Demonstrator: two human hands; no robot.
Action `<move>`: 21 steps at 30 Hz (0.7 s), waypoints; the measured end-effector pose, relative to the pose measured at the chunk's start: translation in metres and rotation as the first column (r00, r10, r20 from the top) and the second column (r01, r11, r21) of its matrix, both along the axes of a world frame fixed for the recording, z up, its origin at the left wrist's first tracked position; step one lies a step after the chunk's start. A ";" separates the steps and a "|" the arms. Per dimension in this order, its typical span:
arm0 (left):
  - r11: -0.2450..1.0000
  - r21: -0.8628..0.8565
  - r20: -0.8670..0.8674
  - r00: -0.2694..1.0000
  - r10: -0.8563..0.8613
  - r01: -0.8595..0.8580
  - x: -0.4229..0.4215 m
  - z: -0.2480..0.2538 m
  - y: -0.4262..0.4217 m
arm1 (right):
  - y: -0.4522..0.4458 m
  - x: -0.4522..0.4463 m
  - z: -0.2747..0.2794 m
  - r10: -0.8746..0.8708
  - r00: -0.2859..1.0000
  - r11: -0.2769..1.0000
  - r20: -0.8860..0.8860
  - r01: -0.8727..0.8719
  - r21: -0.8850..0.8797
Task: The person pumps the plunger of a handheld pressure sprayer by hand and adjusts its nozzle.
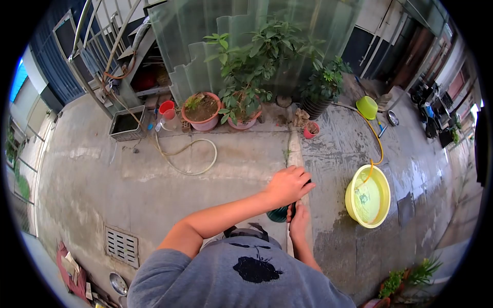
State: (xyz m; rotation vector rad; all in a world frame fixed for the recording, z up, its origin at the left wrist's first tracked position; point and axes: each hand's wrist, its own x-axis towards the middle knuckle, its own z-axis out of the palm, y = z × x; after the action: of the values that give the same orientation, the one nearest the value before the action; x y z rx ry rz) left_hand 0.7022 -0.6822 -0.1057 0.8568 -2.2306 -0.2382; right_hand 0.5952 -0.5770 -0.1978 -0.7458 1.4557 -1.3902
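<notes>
Just in front of my body, my left hand (288, 185) is closed over the top of a dark object, whose small black end shows at my fingers. Right below it, my right hand (299, 220) is wrapped round a dark, narrow part of what looks like the same object. A dark green ribbed item (278, 214) shows beneath my left wrist, partly hidden by my forearm; whether it joins the dark object cannot be told. To the right, a yellow basin (381, 203) holds water, with an orange hose (380, 149) running into it.
Potted plants, including a pink pot (205, 124), line the green panels ahead. A pale hose (191, 173) loops on the concrete. A small red pot (310, 130) and a lime bucket (366, 107) stand farther right. A drain grate (122, 246) lies at the lower left.
</notes>
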 end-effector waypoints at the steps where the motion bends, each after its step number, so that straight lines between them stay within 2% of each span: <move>1: 1.000 -0.005 -0.051 0.998 -0.028 0.027 -0.008 0.005 -0.004 | -0.004 -0.003 0.007 -0.017 0.999 0.998 -0.033 0.015 -0.059; 4: 0.993 -0.024 -0.182 0.976 -0.120 0.117 -0.021 0.025 -0.011 | -0.018 -0.009 0.025 -0.093 0.985 0.975 -0.148 0.060 -0.214; 6: 0.983 -0.070 -0.258 0.948 -0.185 0.173 -0.026 0.039 -0.019 | -0.027 -0.009 0.044 -0.112 0.980 0.965 -0.166 0.067 -0.254; 9: 0.988 0.079 -0.487 0.870 -0.075 0.129 -0.020 0.041 -0.030 | -0.030 -0.011 0.059 -0.127 0.973 0.973 -0.193 0.085 -0.214; 11: 0.942 0.324 -0.513 0.853 0.096 0.089 -0.011 0.023 -0.045 | -0.029 -0.005 0.063 -0.138 0.974 0.982 -0.178 0.111 -0.153; 13: 0.837 0.538 -0.477 0.853 0.210 0.095 0.002 -0.010 -0.075 | -0.029 0.004 0.064 -0.161 0.978 0.984 -0.135 0.149 -0.096; 15: 0.666 0.735 -0.390 0.882 0.263 0.127 0.018 -0.051 -0.096 | -0.031 0.011 0.062 -0.133 0.975 0.989 -0.177 0.118 -0.093; 16: 0.615 0.768 -0.400 0.884 0.242 0.180 0.026 -0.056 -0.091 | -0.030 0.014 0.063 -0.121 0.973 0.991 -0.197 0.107 -0.079; 18: 0.525 0.802 -0.437 0.878 0.193 0.284 0.035 -0.060 -0.091 | -0.032 0.027 0.061 -0.131 0.985 0.991 -0.116 0.126 -0.047; 21: 0.358 0.841 -0.506 0.825 0.251 0.407 0.038 -0.055 -0.089 | -0.036 0.039 0.061 -0.122 0.990 0.992 -0.073 0.120 -0.031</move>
State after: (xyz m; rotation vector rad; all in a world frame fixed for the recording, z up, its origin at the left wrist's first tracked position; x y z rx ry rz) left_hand 0.7404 -0.7707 -0.1611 1.0154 -1.3717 -1.7588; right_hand 0.6344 -0.6135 -0.1367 -0.7430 1.5659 -1.4899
